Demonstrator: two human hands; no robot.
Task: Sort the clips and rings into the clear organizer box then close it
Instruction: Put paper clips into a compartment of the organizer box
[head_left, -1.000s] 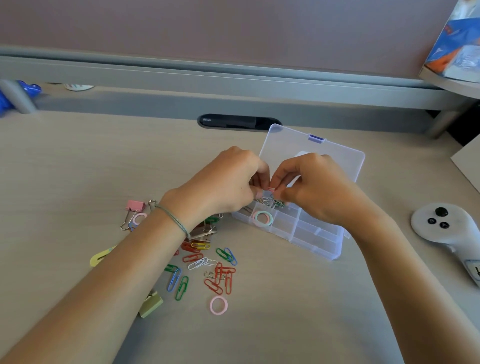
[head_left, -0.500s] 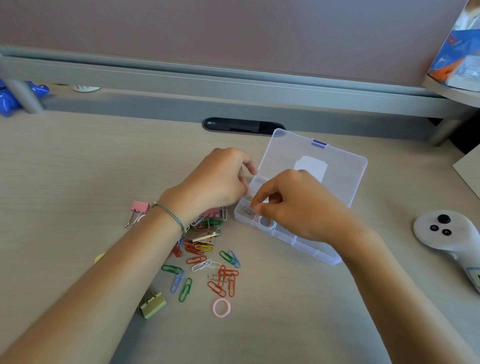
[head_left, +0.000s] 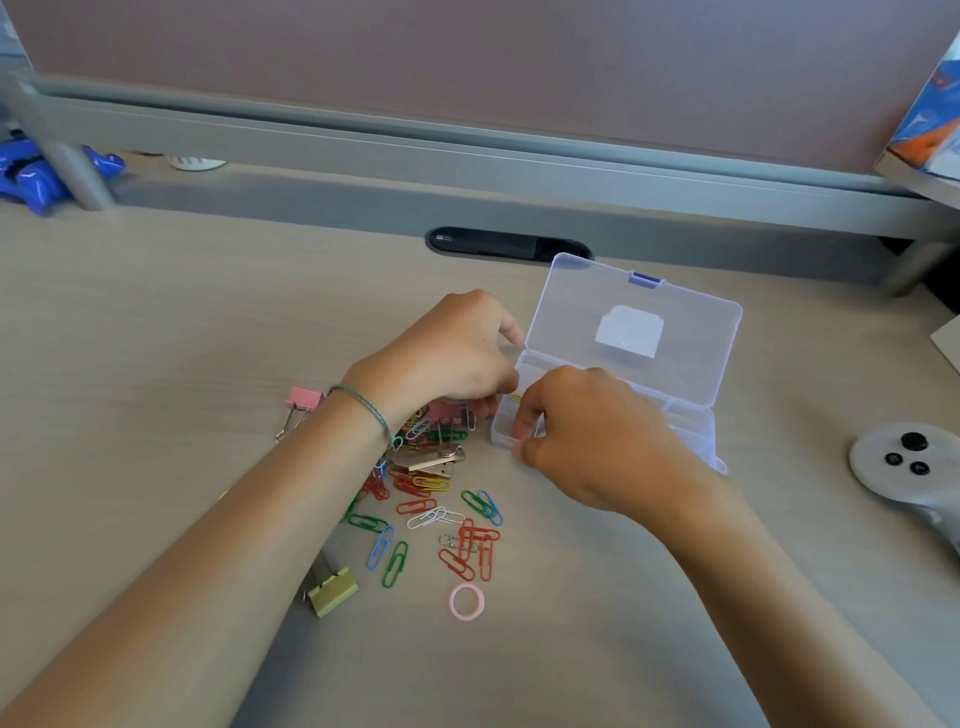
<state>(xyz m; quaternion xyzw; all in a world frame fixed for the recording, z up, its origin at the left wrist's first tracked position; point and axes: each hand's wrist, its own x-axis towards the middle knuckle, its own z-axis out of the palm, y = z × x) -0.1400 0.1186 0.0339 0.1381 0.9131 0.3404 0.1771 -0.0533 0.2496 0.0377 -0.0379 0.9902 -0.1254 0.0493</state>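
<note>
The right hand (head_left: 597, 441) sits over the near-left corner of the clear organizer box (head_left: 691, 421), its fingers curled down at the box's front wall and thumb tucked at the corner; whether they pinch anything is hidden by the hand itself, so the grip cannot be told. The left hand (head_left: 447, 358) hovers just beside the box's left end, fingers bent toward the right hand, and what, if anything, is between its fingertips cannot be told either (a thin yellow sliver shows in the gap between the two hands). The box stands open on the desk (head_left: 156, 338), its lid (head_left: 634, 327) tilted up and back with a purple latch (head_left: 645, 279) on its far edge. Left of the box and under the left wrist lies a loose heap of coloured paper clips (head_left: 431, 514), with a metal clip (head_left: 431, 460) at its top. A pink binder clip (head_left: 304, 399) lies to the far left, an olive binder clip (head_left: 332, 592) nearer the person, and a pink ring (head_left: 466, 601) alone at the near edge of the scatter. A white controller (head_left: 904, 462) rests well apart to the right.
</note>
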